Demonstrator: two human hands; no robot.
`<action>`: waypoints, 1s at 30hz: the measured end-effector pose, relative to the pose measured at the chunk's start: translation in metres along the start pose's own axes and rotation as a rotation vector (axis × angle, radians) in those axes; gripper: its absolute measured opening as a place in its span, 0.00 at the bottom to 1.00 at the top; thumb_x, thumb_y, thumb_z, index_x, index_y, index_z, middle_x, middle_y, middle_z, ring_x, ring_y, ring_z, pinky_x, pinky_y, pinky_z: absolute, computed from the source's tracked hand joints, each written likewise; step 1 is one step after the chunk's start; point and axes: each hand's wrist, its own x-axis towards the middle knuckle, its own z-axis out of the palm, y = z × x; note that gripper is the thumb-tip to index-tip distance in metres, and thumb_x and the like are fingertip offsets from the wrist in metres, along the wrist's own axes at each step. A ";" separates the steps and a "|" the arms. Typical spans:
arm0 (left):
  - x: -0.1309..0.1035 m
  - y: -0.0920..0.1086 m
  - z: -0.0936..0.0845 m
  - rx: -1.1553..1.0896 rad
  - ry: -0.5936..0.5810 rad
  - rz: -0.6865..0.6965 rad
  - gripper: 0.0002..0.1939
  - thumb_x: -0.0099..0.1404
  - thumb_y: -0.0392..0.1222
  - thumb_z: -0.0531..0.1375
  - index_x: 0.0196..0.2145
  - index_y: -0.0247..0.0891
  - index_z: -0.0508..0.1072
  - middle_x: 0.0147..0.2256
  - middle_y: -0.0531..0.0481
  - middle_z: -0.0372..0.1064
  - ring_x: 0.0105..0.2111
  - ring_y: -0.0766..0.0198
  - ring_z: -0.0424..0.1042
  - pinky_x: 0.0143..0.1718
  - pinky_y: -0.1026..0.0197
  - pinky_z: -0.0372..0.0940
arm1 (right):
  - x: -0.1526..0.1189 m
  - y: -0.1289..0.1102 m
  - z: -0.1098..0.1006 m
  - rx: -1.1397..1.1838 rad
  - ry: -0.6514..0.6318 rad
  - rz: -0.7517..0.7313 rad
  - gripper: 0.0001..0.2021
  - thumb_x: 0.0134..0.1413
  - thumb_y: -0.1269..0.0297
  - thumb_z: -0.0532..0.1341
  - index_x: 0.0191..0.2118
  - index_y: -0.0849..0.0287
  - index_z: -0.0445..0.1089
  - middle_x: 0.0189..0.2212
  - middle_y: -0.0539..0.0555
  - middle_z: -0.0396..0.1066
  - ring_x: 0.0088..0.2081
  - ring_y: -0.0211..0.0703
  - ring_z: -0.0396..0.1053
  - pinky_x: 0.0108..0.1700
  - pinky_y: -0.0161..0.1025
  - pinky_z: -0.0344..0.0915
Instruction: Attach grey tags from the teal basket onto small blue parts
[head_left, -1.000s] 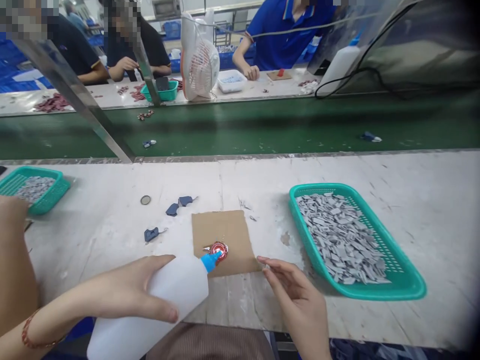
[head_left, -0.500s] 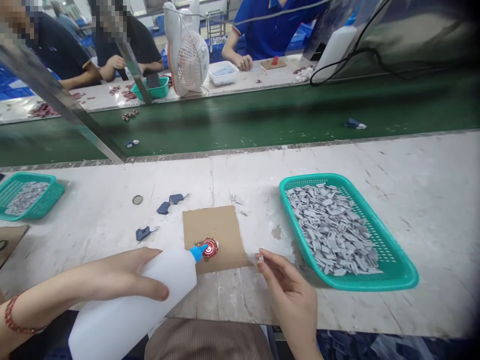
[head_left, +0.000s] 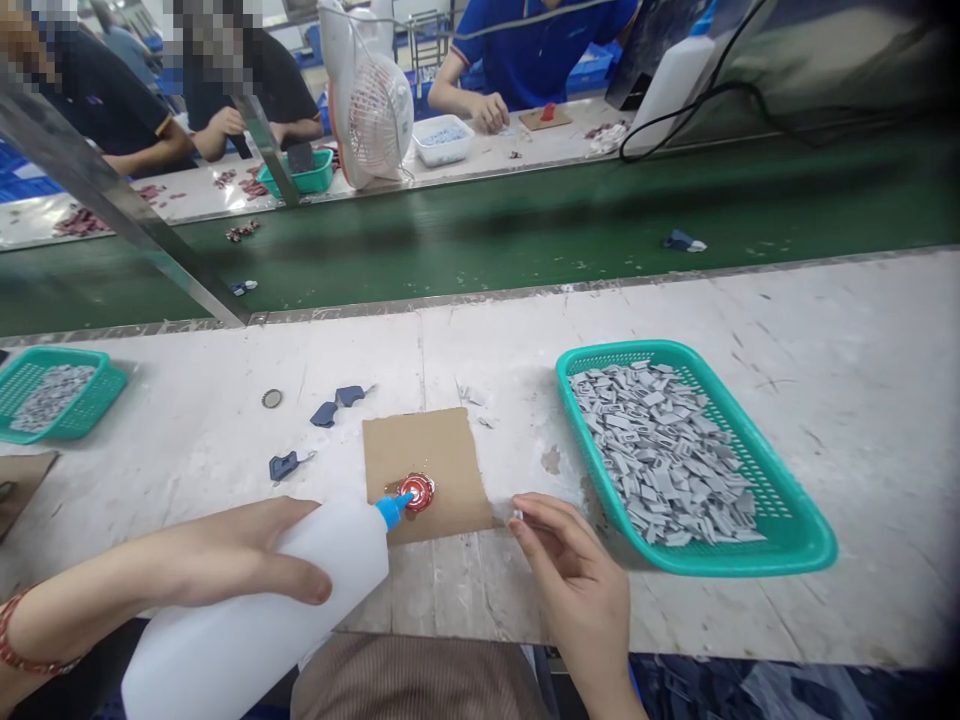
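Observation:
My left hand is closed around a white plastic squeeze bottle, tilted so that its blue nozzle points right. The nozzle tip is at a red bottle cap with glossy liquid in and around it. Under the cap lies a square of brown cardboard. To the right of the cardboard, my right hand pinches a small light-grey plastic piece between thumb and fingertips. Most of that piece is hidden by the fingers.
A green basket of grey plastic pieces stands at right; another green basket is far left. Dark blue parts and a metal cap lie on the table. Beyond runs a green conveyor belt, with a metal post and co-workers behind.
The parts on the belt have shifted left relative to the table. Both hands keep nearly the same positions and holds; the whole view has moved slightly.

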 end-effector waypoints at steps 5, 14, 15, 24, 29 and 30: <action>0.003 -0.004 -0.001 -0.066 -0.024 -0.009 0.19 0.57 0.52 0.61 0.43 0.40 0.73 0.43 0.47 0.76 0.47 0.48 0.74 0.40 0.58 0.67 | 0.001 0.002 0.000 -0.010 -0.012 -0.007 0.06 0.58 0.63 0.65 0.39 0.54 0.78 0.40 0.56 0.71 0.40 0.44 0.72 0.40 0.39 0.75; -0.001 0.000 -0.004 -0.109 -0.023 -0.079 0.19 0.55 0.55 0.62 0.40 0.41 0.75 0.41 0.47 0.78 0.44 0.48 0.75 0.37 0.59 0.68 | 0.000 0.003 -0.001 0.006 -0.028 0.002 0.05 0.59 0.63 0.64 0.40 0.53 0.78 0.41 0.55 0.70 0.41 0.43 0.71 0.42 0.37 0.74; -0.001 0.001 -0.004 -0.106 -0.023 -0.081 0.18 0.55 0.55 0.62 0.39 0.41 0.75 0.41 0.48 0.78 0.44 0.47 0.75 0.37 0.59 0.68 | 0.000 0.003 -0.001 0.008 -0.028 0.006 0.05 0.59 0.63 0.64 0.40 0.53 0.78 0.41 0.55 0.70 0.41 0.43 0.71 0.42 0.37 0.74; -0.001 0.002 -0.004 -0.111 -0.014 -0.076 0.19 0.54 0.55 0.62 0.39 0.42 0.77 0.41 0.48 0.78 0.45 0.46 0.75 0.39 0.57 0.68 | -0.002 0.008 0.000 0.029 -0.022 0.004 0.05 0.59 0.64 0.64 0.40 0.53 0.77 0.41 0.56 0.69 0.44 0.45 0.70 0.42 0.38 0.74; -0.001 0.001 -0.003 -0.144 -0.021 -0.086 0.18 0.54 0.54 0.62 0.39 0.43 0.77 0.41 0.48 0.78 0.45 0.47 0.75 0.39 0.57 0.68 | -0.001 0.008 0.000 0.037 -0.023 0.001 0.05 0.59 0.66 0.64 0.40 0.52 0.77 0.41 0.54 0.69 0.44 0.42 0.70 0.43 0.36 0.73; -0.001 0.001 -0.003 -0.146 -0.024 -0.089 0.18 0.54 0.54 0.62 0.39 0.42 0.76 0.41 0.48 0.78 0.45 0.47 0.75 0.39 0.57 0.68 | -0.001 0.008 0.000 0.039 -0.022 0.002 0.05 0.59 0.66 0.64 0.40 0.52 0.77 0.41 0.54 0.69 0.44 0.43 0.70 0.43 0.36 0.73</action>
